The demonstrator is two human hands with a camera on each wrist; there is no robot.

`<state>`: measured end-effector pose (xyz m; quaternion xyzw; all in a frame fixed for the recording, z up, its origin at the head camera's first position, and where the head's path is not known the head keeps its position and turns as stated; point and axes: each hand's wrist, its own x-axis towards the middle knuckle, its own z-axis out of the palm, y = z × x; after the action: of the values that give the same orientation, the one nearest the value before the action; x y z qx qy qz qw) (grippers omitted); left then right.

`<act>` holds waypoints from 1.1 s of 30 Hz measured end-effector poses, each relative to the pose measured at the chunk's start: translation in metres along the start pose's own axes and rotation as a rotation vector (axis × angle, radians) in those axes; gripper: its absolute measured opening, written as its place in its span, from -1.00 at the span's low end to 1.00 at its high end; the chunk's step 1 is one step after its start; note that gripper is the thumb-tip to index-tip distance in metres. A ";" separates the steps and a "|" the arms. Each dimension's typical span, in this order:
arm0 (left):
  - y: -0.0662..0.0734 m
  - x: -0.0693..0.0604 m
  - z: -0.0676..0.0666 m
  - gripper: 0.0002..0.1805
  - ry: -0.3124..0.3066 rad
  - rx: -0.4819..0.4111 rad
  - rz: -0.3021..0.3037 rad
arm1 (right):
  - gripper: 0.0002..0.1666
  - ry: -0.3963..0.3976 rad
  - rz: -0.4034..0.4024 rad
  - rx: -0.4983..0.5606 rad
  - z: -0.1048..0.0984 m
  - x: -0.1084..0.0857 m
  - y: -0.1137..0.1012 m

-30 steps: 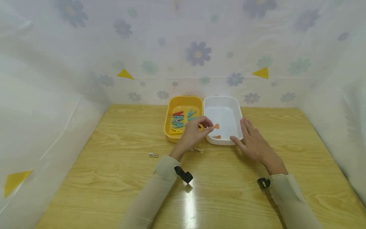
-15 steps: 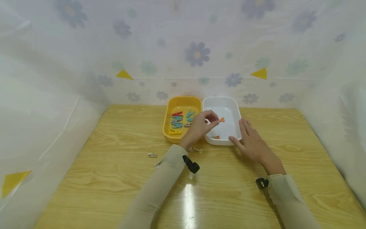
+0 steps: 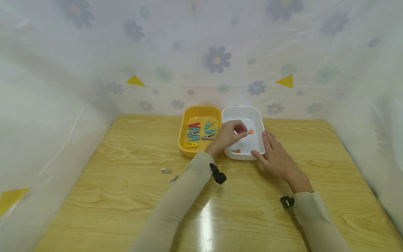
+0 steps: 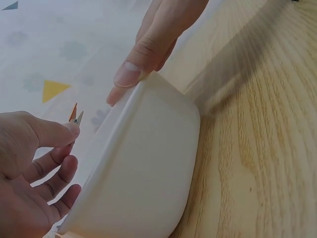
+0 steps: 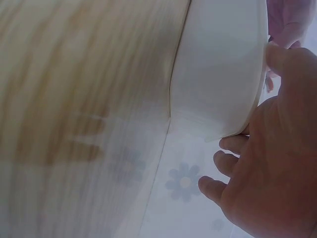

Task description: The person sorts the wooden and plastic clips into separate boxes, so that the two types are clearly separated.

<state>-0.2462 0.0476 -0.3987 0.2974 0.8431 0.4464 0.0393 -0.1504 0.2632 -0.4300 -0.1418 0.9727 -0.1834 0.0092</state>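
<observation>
My left hand [image 3: 231,134] pinches a small clothespin [image 3: 250,132] with an orange heart-like end between thumb and index finger, over the white tray [image 3: 241,157]. The left wrist view shows the clothespin [image 4: 73,114] sticking up past the thumb tip, the other fingers loosely bent. A similar orange-ended clothespin [image 3: 237,151] lies inside the tray near its front wall. At the tray's right front corner rests my right hand [image 3: 278,159], thumb on the front rim and extended fingers along the right side. In the right wrist view, the right hand [image 5: 272,158] touches the tray's outer edge.
Touching the white tray's left side stands a yellow tray [image 3: 190,153] with several red, blue, grey and yellow clothespins inside. Two small clips, one pale [image 3: 166,170] and another [image 3: 173,180], lie on the wooden table. A yellowish one [image 3: 218,166] is partly hidden by the left wrist.
My left hand has moved right and slightly away, carrying the orange-ended clothespin from the white tray's left side toward its middle. The right hand stays at the tray's edge.
</observation>
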 end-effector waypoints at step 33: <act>-0.008 0.024 0.029 -0.93 -0.122 0.114 -0.062 | 0.09 0.011 -0.005 -0.003 -0.001 0.000 -0.002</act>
<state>-0.2600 0.0783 -0.4175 0.2995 0.8719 0.3774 0.0875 -0.1498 0.2622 -0.4284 -0.1434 0.9727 -0.1825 0.0033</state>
